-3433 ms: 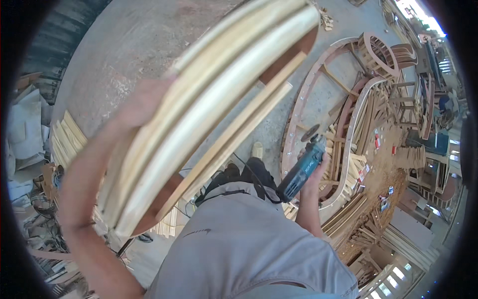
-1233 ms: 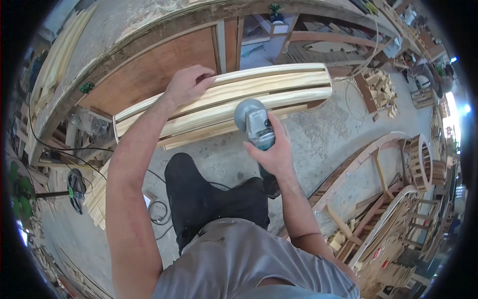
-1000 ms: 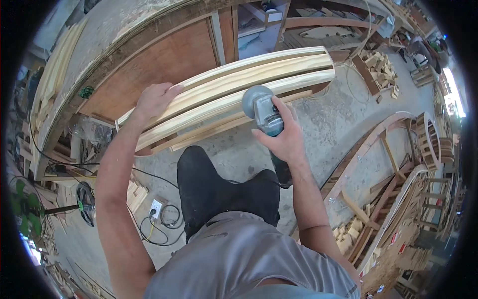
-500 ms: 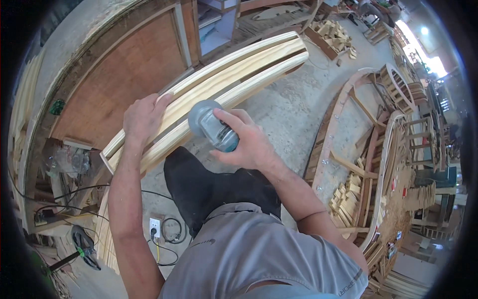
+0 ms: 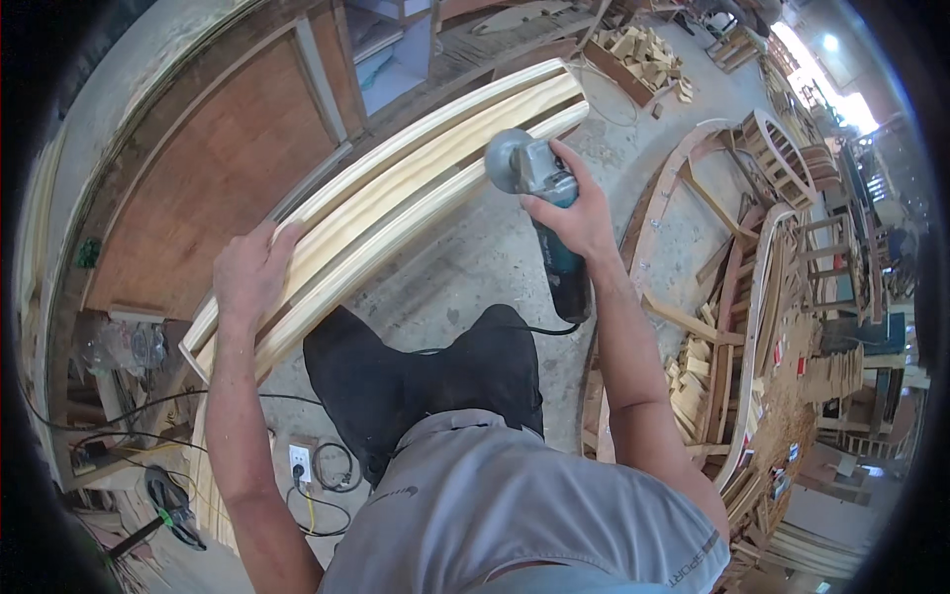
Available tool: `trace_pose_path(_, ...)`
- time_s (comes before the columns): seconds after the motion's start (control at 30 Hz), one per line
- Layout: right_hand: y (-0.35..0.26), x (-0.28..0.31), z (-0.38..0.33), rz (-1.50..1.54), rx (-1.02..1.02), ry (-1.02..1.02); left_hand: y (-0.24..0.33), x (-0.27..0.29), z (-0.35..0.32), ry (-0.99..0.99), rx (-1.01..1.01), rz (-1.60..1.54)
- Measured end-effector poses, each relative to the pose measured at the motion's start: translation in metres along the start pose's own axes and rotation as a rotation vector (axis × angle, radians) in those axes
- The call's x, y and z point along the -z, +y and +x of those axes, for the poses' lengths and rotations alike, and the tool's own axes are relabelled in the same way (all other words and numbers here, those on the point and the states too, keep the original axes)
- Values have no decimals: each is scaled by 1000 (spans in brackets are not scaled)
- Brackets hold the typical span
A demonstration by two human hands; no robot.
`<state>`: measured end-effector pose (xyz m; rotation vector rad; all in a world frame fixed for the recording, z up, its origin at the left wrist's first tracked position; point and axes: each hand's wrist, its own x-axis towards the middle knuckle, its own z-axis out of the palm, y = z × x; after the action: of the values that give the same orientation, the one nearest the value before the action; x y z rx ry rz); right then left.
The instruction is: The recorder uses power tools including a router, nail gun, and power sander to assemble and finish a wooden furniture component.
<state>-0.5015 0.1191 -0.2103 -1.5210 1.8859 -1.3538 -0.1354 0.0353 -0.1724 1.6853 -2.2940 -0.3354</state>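
Having slid up and right along the wood since half a second back, angle grinder (image 5: 539,213) now riding near the far end of the curved wooden frame piece (image 5: 396,208), grey head sitting at the pale top edge, teal body trailing back toward the wrist; whether disc actually touching the wood, not possible to tell. Right hand (image 5: 574,213) wrapping the grinder body, fingers clamped around it, thumb lying over the top. Left hand (image 5: 252,272) having shifted a little too, pressing flat on the near end of the frame piece, fingers together and curling over the upper edge, palm down on the pale wood. Frame piece lying aslant from lower left to upper right, several light strips laid side by side, bowing gently, resting against a large reddish-brown panel (image 5: 218,168) behind. Black-trousered legs (image 5: 426,381) standing just below the piece on the dusty concrete floor (image 5: 495,257). Black cord running from the grinder tail down across the trousers. White power socket (image 5: 299,463) with coiled cables lying on the floor by the left forearm. Curved wooden frames (image 5: 732,247) stacking up well to the right, offcut blocks (image 5: 693,376) heaping beside them. Crate of small wood blocks (image 5: 643,49) sitting beyond the far end of the piece
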Motion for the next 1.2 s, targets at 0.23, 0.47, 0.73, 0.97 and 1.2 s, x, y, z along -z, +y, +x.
trace_pose_path(0.23, -36, -28, -39, -47, 219, -339, 4, -2, 6, 25, -8, 16)
trace_pose_path(0.47, -5, -1, 4, -44, 216, -194, -1, -4, 15, -18, 6, 38)
trace_pose_path(0.73, 70, 75, 84, 193, -104, -30, -10, -7, 21, 1, -46, -26)
trace_pose_path(0.97, 62, 63, 71, -58, 134, -116, -5, -9, 21, 7, -29, -71)
trace_pose_path(1.2, 82, 87, 100, -49, 61, -8, -5, -9, 28, 7, -15, -106)
